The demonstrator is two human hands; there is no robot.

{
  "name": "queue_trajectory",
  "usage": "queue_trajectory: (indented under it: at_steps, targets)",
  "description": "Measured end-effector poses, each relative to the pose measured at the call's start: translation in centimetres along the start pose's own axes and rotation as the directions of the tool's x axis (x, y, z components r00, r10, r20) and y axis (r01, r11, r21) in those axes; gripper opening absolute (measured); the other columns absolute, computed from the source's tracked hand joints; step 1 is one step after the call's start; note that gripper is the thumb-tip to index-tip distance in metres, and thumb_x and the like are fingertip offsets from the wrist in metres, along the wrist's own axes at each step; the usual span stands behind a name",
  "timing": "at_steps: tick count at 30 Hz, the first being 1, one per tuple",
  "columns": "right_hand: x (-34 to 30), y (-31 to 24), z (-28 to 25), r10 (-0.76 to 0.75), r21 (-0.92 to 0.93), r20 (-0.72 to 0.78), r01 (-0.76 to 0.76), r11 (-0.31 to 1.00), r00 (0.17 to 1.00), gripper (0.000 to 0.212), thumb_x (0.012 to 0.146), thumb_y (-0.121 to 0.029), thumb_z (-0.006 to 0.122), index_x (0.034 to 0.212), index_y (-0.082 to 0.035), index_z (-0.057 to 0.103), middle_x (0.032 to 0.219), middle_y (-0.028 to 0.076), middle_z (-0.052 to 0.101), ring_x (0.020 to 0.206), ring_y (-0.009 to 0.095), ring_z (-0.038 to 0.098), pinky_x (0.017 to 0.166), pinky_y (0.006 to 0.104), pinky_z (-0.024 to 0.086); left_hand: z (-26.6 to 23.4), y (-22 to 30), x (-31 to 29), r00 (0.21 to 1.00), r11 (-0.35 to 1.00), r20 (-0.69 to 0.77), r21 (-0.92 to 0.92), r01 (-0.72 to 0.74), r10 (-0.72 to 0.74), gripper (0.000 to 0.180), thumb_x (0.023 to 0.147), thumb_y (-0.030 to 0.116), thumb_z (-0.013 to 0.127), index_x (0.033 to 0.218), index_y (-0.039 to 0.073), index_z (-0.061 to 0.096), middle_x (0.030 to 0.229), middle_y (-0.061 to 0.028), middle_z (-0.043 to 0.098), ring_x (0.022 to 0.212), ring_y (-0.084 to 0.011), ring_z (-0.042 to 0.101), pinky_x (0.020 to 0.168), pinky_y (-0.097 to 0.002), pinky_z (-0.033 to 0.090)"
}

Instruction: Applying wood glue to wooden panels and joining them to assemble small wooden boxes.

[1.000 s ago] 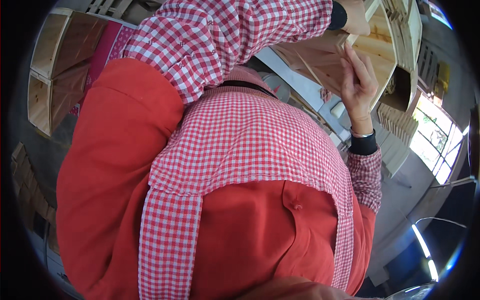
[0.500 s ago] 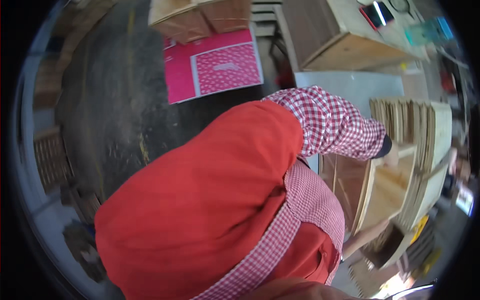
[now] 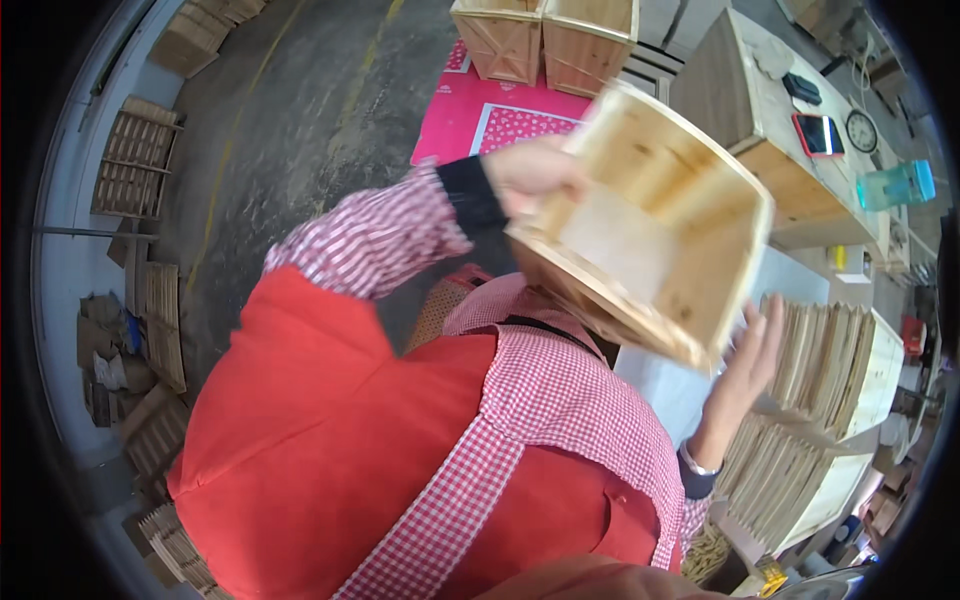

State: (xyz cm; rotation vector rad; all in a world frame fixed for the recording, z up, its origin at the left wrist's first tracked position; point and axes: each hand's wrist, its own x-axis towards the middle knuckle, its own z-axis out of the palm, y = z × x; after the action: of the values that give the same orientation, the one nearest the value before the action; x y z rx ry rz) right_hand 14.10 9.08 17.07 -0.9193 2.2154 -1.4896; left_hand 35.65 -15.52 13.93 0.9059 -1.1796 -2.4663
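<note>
A wooden box with an open mouth and pale inside walls is raised in front of my body, tilted and slightly blurred. My left hand is closed round its left rim, with the checked sleeve and dark cuff behind it. Beside the box's lower right corner is my right hand, fingers stretched and apart. Whether its fingertips touch the wood is hard to tell. Under the box lies a pale work surface.
Two wooden boxes stand on a pink printed sheet at the top. Upper right, a large wooden cabinet carries a phone, a round clock and a teal bottle. Stacked wooden panels line the right.
The wooden box has come up off the work surface and moved left, turning its open mouth into view. My left hand moved with it; my right hand's fingers now show spread apart.
</note>
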Motion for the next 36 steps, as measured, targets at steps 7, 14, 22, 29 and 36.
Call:
queue_trajectory:
  at_steps: [7,14,22,29,36]
  targets:
    - [4.8,3.0,10.2,0.027,0.121,0.187,-0.051,0.991,0.982,0.052,0.1,-0.023,0.048,0.144,-0.002,0.031,0.112,0.014,0.062,0.084,0.016,0.065,0.067,0.0267,0.053,-21.6,-1.5,-1.8,0.831,0.842,-0.557,-0.447,-0.302,0.002,0.041,0.071,-0.009,0.047,0.112,-0.005,0.048,0.106,-0.0216,0.056,0.097,-0.0367,0.061,0.085,-0.0531,0.053]
    - [7.1,8.7,18.3,0.353,-0.055,0.221,-0.35,0.935,0.909,0.054,0.099,-0.022,0.049,0.143,0.001,0.03,0.097,0.013,0.065,0.073,0.015,0.065,0.058,0.0253,0.053,-35.1,-4.6,11.4,0.724,0.561,-0.653,-0.693,-0.454,-0.222,0.033,0.076,0.001,0.047,0.108,-0.004,0.042,0.11,-0.0227,0.049,0.112,-0.047,0.048,0.095,-0.0706,0.037]
    - [6.5,8.7,19.2,0.592,-0.113,0.105,-0.582,0.805,0.799,0.054,0.099,-0.022,0.05,0.143,0.001,0.03,0.093,0.013,0.065,0.073,0.016,0.066,0.057,0.026,0.053,-37.7,-2.4,19.0,0.609,0.618,-0.723,-0.651,-0.441,-0.326,0.043,0.08,0.001,0.044,0.122,-0.002,0.038,0.13,-0.0243,0.043,0.124,-0.0461,0.039,0.102,-0.0662,0.033]
    - [5.6,8.2,18.6,0.658,-0.112,0.021,-0.653,0.749,0.752,0.054,0.098,-0.023,0.05,0.142,0.001,0.031,0.093,0.013,0.065,0.073,0.017,0.066,0.058,0.026,0.053,-35.8,-2.2,22.5,0.443,0.657,-0.829,-0.548,-0.518,-0.342,0.047,0.078,0.003,0.046,0.124,0.002,0.037,0.132,-0.0212,0.042,0.124,-0.044,0.04,0.099,-0.0663,0.036]
    - [4.7,9.9,17.4,0.714,-0.055,-0.017,-0.714,0.698,0.7,0.053,0.099,-0.024,0.048,0.144,-0.004,0.03,0.1,0.015,0.065,0.075,0.018,0.065,0.058,0.0272,0.053,-38.1,-3.1,23.8,0.449,0.617,-0.771,-0.633,-0.468,-0.451,0.037,0.081,0.011,0.054,0.117,0.004,0.048,0.124,-0.0188,0.051,0.118,-0.0349,0.049,0.098,-0.0533,0.042]
